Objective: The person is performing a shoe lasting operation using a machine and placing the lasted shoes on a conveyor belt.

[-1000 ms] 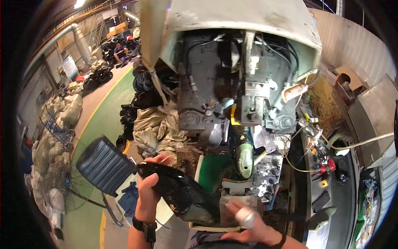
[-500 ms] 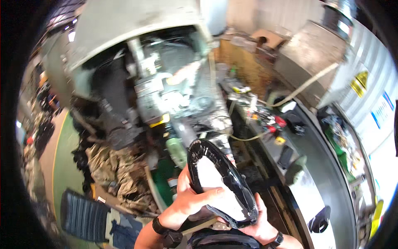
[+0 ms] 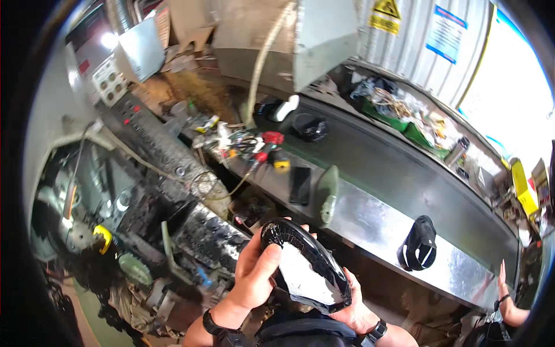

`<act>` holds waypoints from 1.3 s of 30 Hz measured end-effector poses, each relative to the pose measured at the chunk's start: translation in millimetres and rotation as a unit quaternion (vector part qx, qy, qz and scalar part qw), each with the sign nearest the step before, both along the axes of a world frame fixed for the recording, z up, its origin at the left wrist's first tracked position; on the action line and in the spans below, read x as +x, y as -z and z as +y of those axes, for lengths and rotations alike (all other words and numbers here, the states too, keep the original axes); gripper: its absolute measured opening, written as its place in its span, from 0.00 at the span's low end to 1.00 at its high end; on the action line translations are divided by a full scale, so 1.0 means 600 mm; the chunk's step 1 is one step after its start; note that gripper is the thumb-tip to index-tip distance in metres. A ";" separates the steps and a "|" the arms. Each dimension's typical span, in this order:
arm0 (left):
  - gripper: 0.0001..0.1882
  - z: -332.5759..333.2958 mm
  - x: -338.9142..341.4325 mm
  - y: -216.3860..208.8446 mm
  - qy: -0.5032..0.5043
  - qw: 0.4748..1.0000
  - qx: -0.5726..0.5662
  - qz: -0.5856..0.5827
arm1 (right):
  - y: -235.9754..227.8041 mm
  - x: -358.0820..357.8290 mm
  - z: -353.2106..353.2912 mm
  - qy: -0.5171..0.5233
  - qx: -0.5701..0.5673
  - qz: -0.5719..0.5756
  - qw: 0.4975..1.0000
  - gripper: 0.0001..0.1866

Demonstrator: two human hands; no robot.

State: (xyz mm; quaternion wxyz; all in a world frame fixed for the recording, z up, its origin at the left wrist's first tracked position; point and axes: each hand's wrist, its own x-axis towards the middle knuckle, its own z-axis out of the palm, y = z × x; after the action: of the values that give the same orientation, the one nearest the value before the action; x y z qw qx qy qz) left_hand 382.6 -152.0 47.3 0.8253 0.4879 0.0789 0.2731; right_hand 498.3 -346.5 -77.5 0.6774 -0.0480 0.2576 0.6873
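Black shoe upper (image 3: 305, 276) sits between the person's two hands, low in the centre of the view and well apart from the metal tabletop (image 3: 370, 217), its white underside turned up. The left hand (image 3: 254, 274) is clamped on one end, thumb pressed at the edge of the white face and fingertips showing past the far side; its wrist bends inward from a forearm entering at the lower edge. The right hand (image 3: 354, 309) cups the opposite end from the right, fingers closed against it.

Half a second ago the view faced the machine more squarely and the left thumb lay farther across the white face; now the view has swung right, the thumb is nearer the rim, and a co-worker's hand (image 3: 503, 280) has come in at the right edge.

Counted: one upper in the hands, one black shoe piece (image 3: 419, 246) on the tabletop, one dark phone-like slab (image 3: 300, 185), one pale green shoe last (image 3: 328, 196) beside it, and two wall signs, one yellow (image 3: 385, 15) and one blue and white (image 3: 446, 34).
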 end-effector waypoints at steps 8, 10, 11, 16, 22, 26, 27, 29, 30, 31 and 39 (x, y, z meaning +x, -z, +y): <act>0.22 -0.082 0.289 0.127 0.003 0.994 0.064 0.087 | 0.028 0.224 -0.136 0.106 -0.167 -0.083 0.977 0.27; 0.21 -0.086 0.362 0.175 0.045 0.977 0.061 0.199 | 0.047 0.296 -0.195 0.175 -0.261 -0.183 0.932 0.25; 0.21 -0.093 0.386 0.197 0.057 0.974 0.062 0.209 | 0.060 0.335 -0.231 0.225 -0.290 -0.256 0.894 0.25; 0.26 -0.084 0.398 0.270 0.185 0.888 0.302 0.292 | 0.149 0.648 -0.492 0.300 -0.361 -0.467 0.750 0.21; 0.21 0.013 0.297 0.326 0.073 0.867 0.341 0.356 | 0.301 0.841 -0.712 0.547 -0.398 -0.264 0.688 0.10; 0.22 0.072 0.222 0.349 -0.025 0.866 0.281 0.413 | 0.288 0.783 -0.591 0.469 -0.520 -0.426 0.573 0.10; 0.24 0.086 0.206 0.354 -0.053 0.861 0.282 0.420 | 0.270 0.762 -0.526 0.441 -0.536 -0.469 0.546 0.09; 0.24 0.109 0.188 0.365 -0.089 0.871 0.247 0.415 | 0.227 0.685 -0.391 0.349 -0.512 -0.652 0.436 0.13; 0.24 0.119 0.182 0.370 -0.086 0.867 0.255 0.420 | 0.204 0.632 -0.334 0.240 -0.550 -0.670 0.437 0.12; 0.24 0.130 0.179 0.374 -0.090 0.874 0.231 0.418 | 0.188 0.565 -0.279 0.169 -0.526 -0.729 0.404 0.10; 0.19 0.240 0.167 0.361 -0.153 0.909 0.190 0.339 | 0.209 0.293 0.031 -0.065 -0.315 -0.894 0.313 0.06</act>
State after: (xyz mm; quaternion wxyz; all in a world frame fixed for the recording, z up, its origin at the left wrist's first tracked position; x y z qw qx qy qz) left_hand 482.6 -8.0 -169.2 0.5889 0.6805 0.3739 0.2243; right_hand 674.1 -327.7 -203.0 0.3824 -0.8594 -0.3112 0.1356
